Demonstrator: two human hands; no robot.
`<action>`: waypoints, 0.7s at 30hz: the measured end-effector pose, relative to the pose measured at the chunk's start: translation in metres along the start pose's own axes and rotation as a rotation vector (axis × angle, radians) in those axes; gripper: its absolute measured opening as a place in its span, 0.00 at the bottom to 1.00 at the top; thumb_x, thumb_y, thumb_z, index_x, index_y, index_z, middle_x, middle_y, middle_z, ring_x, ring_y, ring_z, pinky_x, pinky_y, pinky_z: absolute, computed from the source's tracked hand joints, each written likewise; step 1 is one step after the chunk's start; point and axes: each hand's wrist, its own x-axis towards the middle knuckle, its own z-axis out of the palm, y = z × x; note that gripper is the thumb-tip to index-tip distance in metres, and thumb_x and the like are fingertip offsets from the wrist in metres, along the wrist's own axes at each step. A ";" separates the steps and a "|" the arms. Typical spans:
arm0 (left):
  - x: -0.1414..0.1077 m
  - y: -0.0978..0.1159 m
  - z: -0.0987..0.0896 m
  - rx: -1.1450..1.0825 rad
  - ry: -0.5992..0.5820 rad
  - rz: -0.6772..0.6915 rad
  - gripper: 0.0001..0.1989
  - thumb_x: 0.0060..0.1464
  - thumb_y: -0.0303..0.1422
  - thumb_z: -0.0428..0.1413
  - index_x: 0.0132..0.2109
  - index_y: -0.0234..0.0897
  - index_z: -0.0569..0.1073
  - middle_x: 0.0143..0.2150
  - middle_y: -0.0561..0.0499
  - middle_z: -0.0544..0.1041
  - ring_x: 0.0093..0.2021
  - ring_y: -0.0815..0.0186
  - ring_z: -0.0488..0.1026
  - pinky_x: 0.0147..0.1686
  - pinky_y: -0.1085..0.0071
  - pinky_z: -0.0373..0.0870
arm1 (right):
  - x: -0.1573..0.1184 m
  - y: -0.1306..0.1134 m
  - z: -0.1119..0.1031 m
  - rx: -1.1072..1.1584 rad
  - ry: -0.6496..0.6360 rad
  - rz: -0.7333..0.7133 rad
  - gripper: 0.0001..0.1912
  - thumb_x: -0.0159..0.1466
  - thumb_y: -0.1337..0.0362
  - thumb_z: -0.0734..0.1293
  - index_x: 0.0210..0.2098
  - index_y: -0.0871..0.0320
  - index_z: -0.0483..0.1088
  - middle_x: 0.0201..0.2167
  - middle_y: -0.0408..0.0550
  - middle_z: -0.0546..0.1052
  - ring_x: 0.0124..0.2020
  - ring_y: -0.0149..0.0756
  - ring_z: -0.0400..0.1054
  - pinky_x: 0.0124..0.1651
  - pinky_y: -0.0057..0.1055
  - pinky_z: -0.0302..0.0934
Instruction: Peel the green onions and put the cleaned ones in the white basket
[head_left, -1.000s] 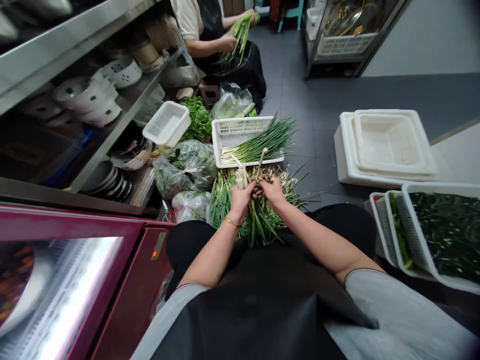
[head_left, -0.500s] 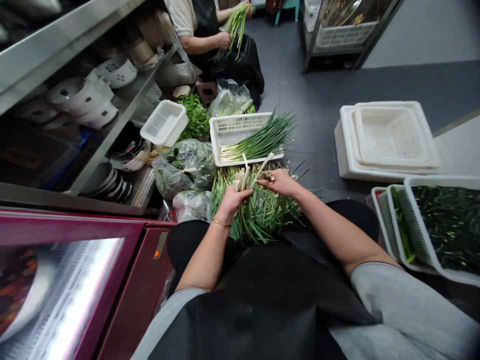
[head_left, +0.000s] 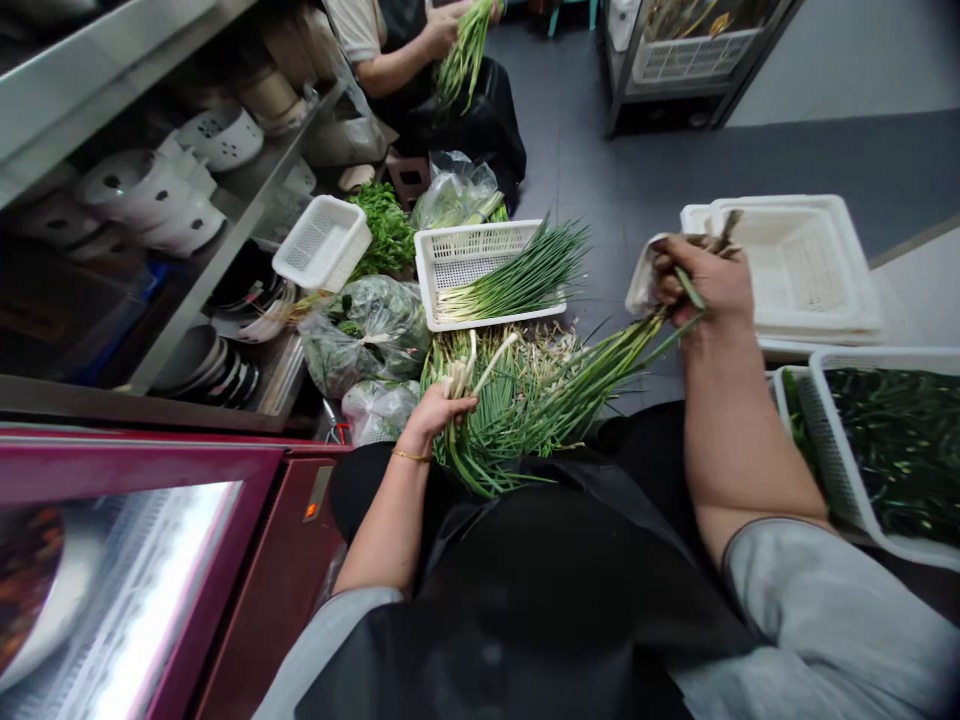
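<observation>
My left hand [head_left: 436, 410] is closed round a bunch of scallions [head_left: 459, 378], their white root ends up and green tops hanging down over my lap. Raised at the right, my right hand [head_left: 711, 285] grips scallion stalks and leaves [head_left: 634, 340] that trail down toward the pile; a brownish end sticks up from the fist. Under and between both hands lies a heap of loose scallions [head_left: 502, 420]. Beyond it, a white perforated basket [head_left: 480, 240] holds a neat row of scallions [head_left: 517, 275] with green tops pointing right.
Bagged greens [head_left: 367, 335] and a small white basket [head_left: 326, 245] lie left, beside a metal shelf [head_left: 255, 215] of dishes. Stacked white tubs [head_left: 795, 265] and a basket of dark green vegetables [head_left: 900, 450] stand right. Ahead, another person [head_left: 397, 60] sits holding greens.
My right hand has swung away to the right and up, drawing scallion leaves out with it. My left hand has shifted slightly left with its bunch. The other person's hands have moved up.
</observation>
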 end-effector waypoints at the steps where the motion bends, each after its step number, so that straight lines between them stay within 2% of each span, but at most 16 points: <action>1: 0.000 -0.001 -0.001 -0.025 0.019 0.007 0.16 0.34 0.37 0.68 0.25 0.32 0.71 0.20 0.54 0.70 0.17 0.74 0.62 0.15 0.76 0.58 | 0.003 0.003 0.003 -0.065 0.016 -0.007 0.13 0.59 0.54 0.69 0.31 0.60 0.73 0.24 0.46 0.73 0.19 0.25 0.59 0.22 0.25 0.54; 3: 0.001 0.000 0.002 -0.061 0.043 0.026 0.16 0.34 0.37 0.68 0.26 0.32 0.71 0.21 0.54 0.70 0.17 0.74 0.62 0.16 0.76 0.58 | 0.000 0.012 0.021 -0.197 -0.020 0.027 0.11 0.52 0.60 0.74 0.27 0.61 0.73 0.21 0.45 0.72 0.20 0.26 0.61 0.23 0.25 0.55; 5: 0.002 0.004 0.008 -0.072 0.047 0.040 0.17 0.34 0.37 0.68 0.26 0.32 0.70 0.20 0.55 0.69 0.17 0.75 0.61 0.16 0.77 0.58 | -0.014 0.019 0.050 -0.226 -0.154 0.112 0.13 0.48 0.63 0.76 0.30 0.62 0.73 0.19 0.43 0.70 0.19 0.26 0.59 0.21 0.24 0.52; 8: -0.001 0.011 0.017 -0.057 -0.001 0.072 0.16 0.35 0.36 0.68 0.26 0.32 0.72 0.21 0.54 0.70 0.20 0.74 0.63 0.18 0.77 0.59 | -0.040 0.025 0.093 -0.048 -0.409 0.236 0.23 0.52 0.59 0.74 0.45 0.60 0.72 0.19 0.40 0.70 0.15 0.24 0.54 0.16 0.24 0.46; 9: -0.003 0.013 0.019 -0.049 -0.032 0.085 0.15 0.35 0.35 0.69 0.26 0.32 0.72 0.22 0.54 0.70 0.20 0.73 0.63 0.18 0.77 0.59 | -0.047 0.026 0.105 0.028 -0.482 0.260 0.25 0.52 0.58 0.73 0.47 0.60 0.71 0.18 0.38 0.69 0.13 0.23 0.52 0.15 0.23 0.44; 11: -0.007 0.015 0.022 -0.038 -0.097 0.100 0.14 0.36 0.35 0.69 0.27 0.32 0.73 0.21 0.54 0.69 0.20 0.74 0.62 0.18 0.77 0.58 | -0.053 0.026 0.123 0.145 -0.576 0.275 0.24 0.52 0.55 0.73 0.44 0.60 0.71 0.16 0.36 0.65 0.12 0.22 0.48 0.14 0.23 0.41; 14: -0.012 0.019 0.023 -0.078 -0.139 0.091 0.15 0.36 0.35 0.69 0.29 0.31 0.75 0.22 0.53 0.70 0.19 0.75 0.61 0.16 0.78 0.56 | -0.053 0.027 0.138 0.220 -0.573 0.225 0.19 0.51 0.52 0.74 0.33 0.60 0.71 0.15 0.35 0.63 0.12 0.21 0.47 0.14 0.24 0.40; 18: -0.008 0.028 0.021 -0.219 -0.088 0.139 0.23 0.36 0.37 0.69 0.41 0.31 0.77 0.30 0.49 0.76 0.19 0.75 0.62 0.16 0.77 0.57 | -0.061 0.027 0.158 0.178 -0.599 0.185 0.18 0.51 0.52 0.74 0.26 0.60 0.67 0.16 0.39 0.67 0.14 0.22 0.51 0.16 0.24 0.45; 21: -0.001 0.037 0.019 -0.168 -0.098 0.160 0.21 0.35 0.36 0.70 0.38 0.31 0.77 0.26 0.50 0.75 0.19 0.74 0.63 0.17 0.76 0.58 | -0.070 0.024 0.167 0.168 -0.605 0.167 0.17 0.51 0.53 0.73 0.24 0.59 0.66 0.17 0.40 0.68 0.16 0.25 0.55 0.19 0.25 0.51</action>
